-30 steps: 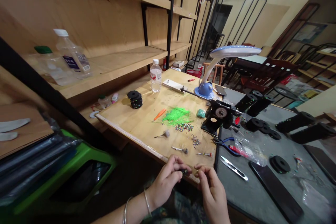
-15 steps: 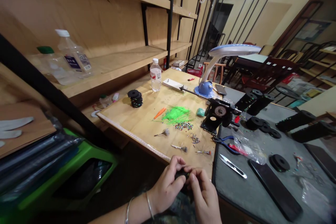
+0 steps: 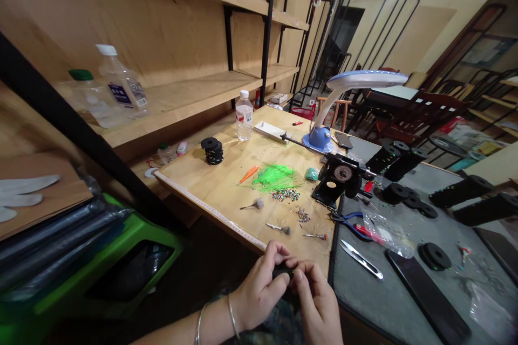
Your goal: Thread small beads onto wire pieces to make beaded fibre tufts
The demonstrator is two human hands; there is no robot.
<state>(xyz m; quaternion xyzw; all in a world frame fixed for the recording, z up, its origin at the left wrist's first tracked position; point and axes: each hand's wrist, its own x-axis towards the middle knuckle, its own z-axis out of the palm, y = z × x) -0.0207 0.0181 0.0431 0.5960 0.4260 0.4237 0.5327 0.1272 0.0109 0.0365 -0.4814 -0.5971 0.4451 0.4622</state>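
Observation:
At the table's front edge, my left hand is closed around a small black spool, mostly hidden by the fingers. It looks like the foam line spools lying nearby, with tiny yellow-green specks at its rim. My right hand pinches at the right side of that same spool, its fingertips against those of the left. Just beyond the hands lie small brush-like bundles and an orange-tipped one. Farther back are loose coloured beads, bright green strands and an orange float-shaped piece.
Right of the hands lie silver thread snips, blue-handled pliers, a black phone-like slab and more black spools. A black winding device, a blue lamp and a water bottle stand farther back. Shelves rise at left.
The view has shifted slightly, so the table and shelves sit a little farther right. Both hands keep nearly the same grip on the spool.

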